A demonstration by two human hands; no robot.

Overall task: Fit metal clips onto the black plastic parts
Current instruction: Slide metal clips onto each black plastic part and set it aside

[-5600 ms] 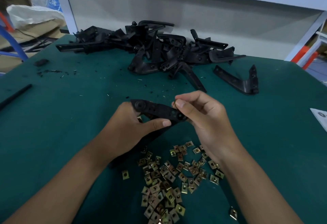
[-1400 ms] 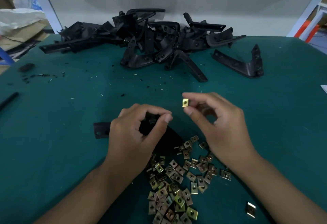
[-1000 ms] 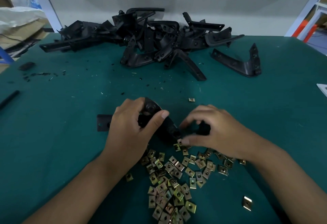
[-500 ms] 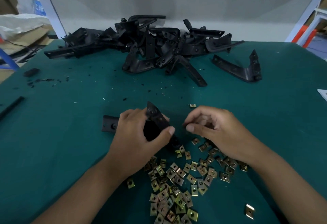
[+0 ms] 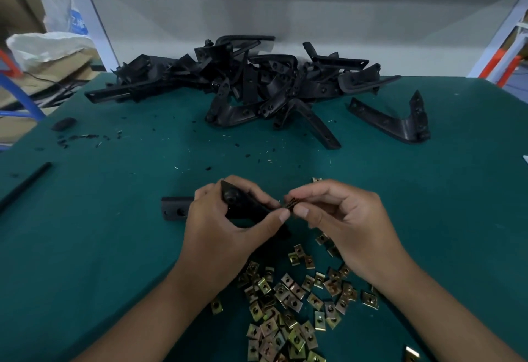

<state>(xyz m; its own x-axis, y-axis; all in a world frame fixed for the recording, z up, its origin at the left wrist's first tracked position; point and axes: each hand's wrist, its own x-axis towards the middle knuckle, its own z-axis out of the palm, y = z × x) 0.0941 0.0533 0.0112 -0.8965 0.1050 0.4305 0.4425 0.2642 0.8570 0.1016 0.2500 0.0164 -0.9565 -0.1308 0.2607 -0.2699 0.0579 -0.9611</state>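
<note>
Head view. The left hand [image 5: 225, 227] curls round a black plastic part [image 5: 243, 204], thumb on the near side and fingers on the far side, holding it just above the green worktop [image 5: 100, 247]. One end of the part sticks out to the left of the hand and shows a round hole; the pointed upper end rises between the fingers. The grip is firm and closed on the part.

Just to the right, the right hand [image 5: 348, 224] pinches a small metal clip [image 5: 291, 204] between thumb and forefinger, the other fingers loosely curled. The clip sits at the right end of the held part, beside the left thumb tip; whether it is already seated on the part cannot be told.

Below both hands, nearer the person, lies a loose heap of clips [image 5: 288, 304], brass-coloured squares with a centre hole, spread on the worktop. One single clip [image 5: 411, 354] lies apart near the lower right edge, and another clip [image 5: 315, 180] lies just beyond the right hand.

Well beyond the hands, at the far edge of the worktop, is a pile of black parts [image 5: 251, 90]. A single angled part [image 5: 400, 121] lies to the right of that pile. Black crumbs [image 5: 83, 136] are scattered to the far left, with a thin black rod [image 5: 25, 184] at the left edge.
</note>
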